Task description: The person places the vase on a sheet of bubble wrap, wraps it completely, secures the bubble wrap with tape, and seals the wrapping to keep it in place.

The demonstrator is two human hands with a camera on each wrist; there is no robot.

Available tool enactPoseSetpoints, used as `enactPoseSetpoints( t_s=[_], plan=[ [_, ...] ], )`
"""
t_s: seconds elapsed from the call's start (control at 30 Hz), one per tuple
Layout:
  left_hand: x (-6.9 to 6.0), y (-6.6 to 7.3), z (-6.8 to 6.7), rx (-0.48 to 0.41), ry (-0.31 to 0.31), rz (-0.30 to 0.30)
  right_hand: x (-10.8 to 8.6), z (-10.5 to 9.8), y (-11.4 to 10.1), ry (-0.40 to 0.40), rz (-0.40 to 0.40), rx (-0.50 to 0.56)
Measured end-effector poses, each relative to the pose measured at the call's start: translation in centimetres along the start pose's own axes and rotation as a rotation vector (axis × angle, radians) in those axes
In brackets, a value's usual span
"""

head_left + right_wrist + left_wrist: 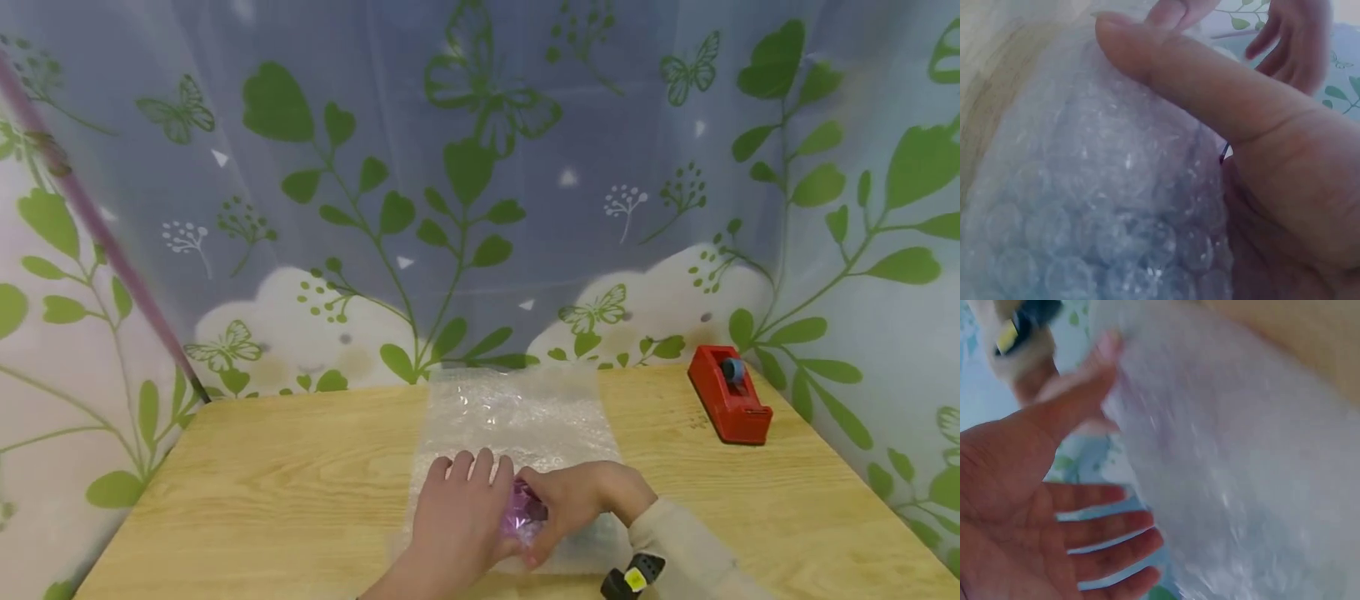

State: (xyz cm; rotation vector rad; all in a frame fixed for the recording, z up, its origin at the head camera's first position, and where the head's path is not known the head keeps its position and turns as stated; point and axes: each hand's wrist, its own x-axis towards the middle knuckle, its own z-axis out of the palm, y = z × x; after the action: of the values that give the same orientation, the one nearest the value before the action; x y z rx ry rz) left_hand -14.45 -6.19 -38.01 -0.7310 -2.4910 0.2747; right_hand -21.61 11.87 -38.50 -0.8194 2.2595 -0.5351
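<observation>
In the head view, a shiny purple item [522, 510] lies between the two hands, over a sheet of bubble wrap [517, 412]. The left hand [459, 527] is at its left side; in the left wrist view this hand [1029, 506] has its fingers straight and spread, the thumb at the edge of the wrap [1222, 456]. From the right, the right hand [573, 498] curls round the item. Its thumb presses on the bubble wrap [1110, 181] in the right wrist view, where the wrap hides most of what it covers and this hand [1285, 137] holds its edge.
A red tape dispenser [729, 396] with a blue roll stands at the back right of the wooden table [300, 483]. Behind the table hangs a curtain [405, 167] with leaves and butterflies. A dark band with a yellow patch [634, 577] is on the right wrist.
</observation>
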Motion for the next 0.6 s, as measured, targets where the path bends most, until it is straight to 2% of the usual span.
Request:
enactPoseSetpoints(
  t_s=[0.07,0.17,0.23,0.3,0.33,0.47,0.53,0.6],
  plan=[
    [-0.6,0.7,-0.3,-0.01,0.019,0.004,0.2,-0.2,0.1,-0.021,-0.006,0.014],
    [-1.3,1.6,-0.2,-0.041,-0.092,0.03,0.4,-0.5,0.3,-0.046,-0.013,0.021],
    [-1.5,2.0,0.4,-0.065,-0.195,0.048,0.4,-0.7,0.4,-0.062,-0.005,0.017],
    [-1.8,2.4,1.4,-0.071,-0.228,0.061,0.5,-0.8,0.6,-0.078,-0.003,0.008],
    [-1.8,2.5,2.0,-0.063,-0.198,0.069,0.6,-0.8,0.6,-0.085,-0.005,0.0],
    [-1.8,2.6,4.4,-0.004,0.04,0.079,0.9,-1.0,0.7,-0.112,-0.013,-0.002],
    [-1.6,2.6,5.0,0.002,0.097,0.072,1.1,-1.1,0.8,-0.121,-0.011,-0.008],
    [-1.4,2.7,5.0,-0.017,0.078,0.061,1.2,-1.2,0.9,-0.145,-0.005,-0.006]
  ],
)
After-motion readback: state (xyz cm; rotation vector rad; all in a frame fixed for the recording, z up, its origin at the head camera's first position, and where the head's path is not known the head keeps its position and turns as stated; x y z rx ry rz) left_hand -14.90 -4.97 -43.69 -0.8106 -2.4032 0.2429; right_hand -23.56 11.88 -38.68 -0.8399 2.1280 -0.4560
